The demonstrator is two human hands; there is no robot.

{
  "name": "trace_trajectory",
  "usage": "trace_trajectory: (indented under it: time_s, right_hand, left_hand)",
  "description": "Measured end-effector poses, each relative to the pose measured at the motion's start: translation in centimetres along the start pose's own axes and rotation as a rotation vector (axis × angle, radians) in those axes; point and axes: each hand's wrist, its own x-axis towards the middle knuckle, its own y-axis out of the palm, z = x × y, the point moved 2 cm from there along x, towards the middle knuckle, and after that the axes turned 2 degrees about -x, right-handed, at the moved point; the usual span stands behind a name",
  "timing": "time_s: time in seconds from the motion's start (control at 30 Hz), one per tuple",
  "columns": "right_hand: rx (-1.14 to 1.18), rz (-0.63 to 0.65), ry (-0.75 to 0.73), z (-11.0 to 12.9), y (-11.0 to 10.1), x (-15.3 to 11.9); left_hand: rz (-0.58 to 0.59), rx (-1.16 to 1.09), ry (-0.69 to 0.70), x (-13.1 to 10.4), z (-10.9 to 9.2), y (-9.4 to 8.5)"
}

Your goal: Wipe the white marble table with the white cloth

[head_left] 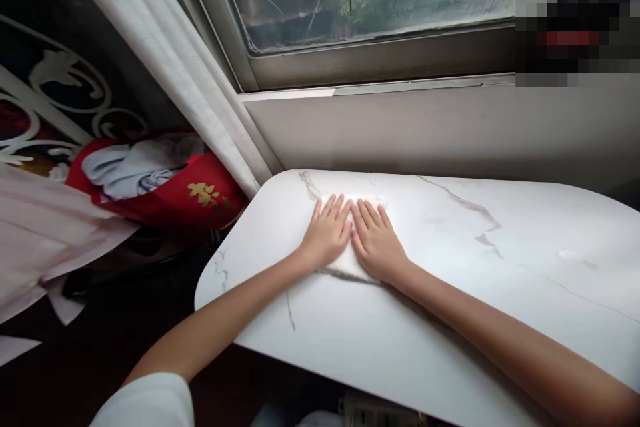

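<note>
A folded white cloth point(353, 267) lies flat on a white marble-patterned table point(320, 333), left of its middle. My left hand point(327, 230) rests palm down on the cloth's left side, its fingers stretched out and pointing away from me. On the right side of the cloth, my right hand point(377, 237) is also pressed flat with straight fingers. The two hands sit side by side, close together at the index fingers and thumbs. Much of the cloth is hidden beneath them.
Behind the table are a low wall point(425, 127) and a window point(380, 0). A white curtain point(170, 47) hangs at the left. Beside it stands a red bag point(165, 203) with clothes point(133, 167) in it, near a white scrolled metal frame point(50, 103). Pink fabric point(55, 227) hangs there.
</note>
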Motion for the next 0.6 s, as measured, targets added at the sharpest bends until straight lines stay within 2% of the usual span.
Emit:
trace_trajectory:
  time_s: [0.1,0.2,0.27,0.33,0.4,0.47,0.53,0.6]
  right_hand:
    - [0.016,0.029,-0.112,1.6,-1.6,-5.8]
    - [0.044,-0.008,-0.184,2.3,-3.3,-11.4]
    - [0.039,-0.041,-0.209,2.1,-4.3,-14.4]
    - [0.019,-0.065,-0.204,1.4,-4.8,-16.3]
    - [0.001,-0.071,-0.172,0.4,-4.8,-16.8]
    - [-0.019,-0.068,-0.114,-1.0,-4.3,-15.7]
    - [-0.053,-0.050,-0.026,-2.9,-3.4,-13.0]
    - [-0.098,-0.011,0.072,-5.1,-2.4,-9.0]
  left_hand:
    - [0.015,-0.071,0.008,-5.5,-3.9,-0.9]
    - [0.064,-0.204,0.075,-10.0,-7.5,-1.9]
    - [0.111,-0.307,0.127,-11.8,-9.3,-2.5]
    - [0.163,-0.397,0.149,-12.3,-10.4,-2.8]
    - [0.209,-0.449,0.147,-11.5,-10.6,-2.5]
    - [0.216,-0.445,0.146,-9.3,-10.3,-1.8]
    - [0.168,-0.383,0.142,-5.9,-9.5,-0.7]
    - [0.089,-0.290,0.115,-1.6,-8.5,0.7]
